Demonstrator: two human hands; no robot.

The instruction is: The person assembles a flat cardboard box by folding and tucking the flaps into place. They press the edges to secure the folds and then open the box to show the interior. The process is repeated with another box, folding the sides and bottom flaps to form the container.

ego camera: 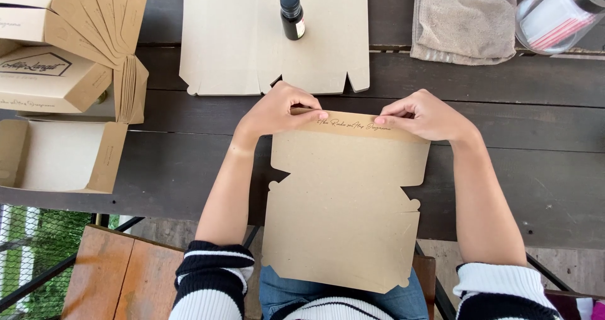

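Left hand (277,110), right hand (423,114) pinch far flap of flat box blank (343,206) — long axis toward person (printed edge away).

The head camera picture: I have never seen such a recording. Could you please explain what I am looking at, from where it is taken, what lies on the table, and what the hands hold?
There is no machine here. A person works with two bare hands, and one camera worn on the head looks down at them, so you see the arms from above.

The left hand and the right hand both pinch the far edge of a flat brown cardboard box blank, folding a narrow printed flap there. The blank lies on a dark wooden table and hangs over its near edge, above the lap.

Farther away lies a second flat blank with a small dark bottle standing on it. At the left are finished and half-folded boxes. At the far right lie a folded beige cloth and a clear container with thin pink sticks.
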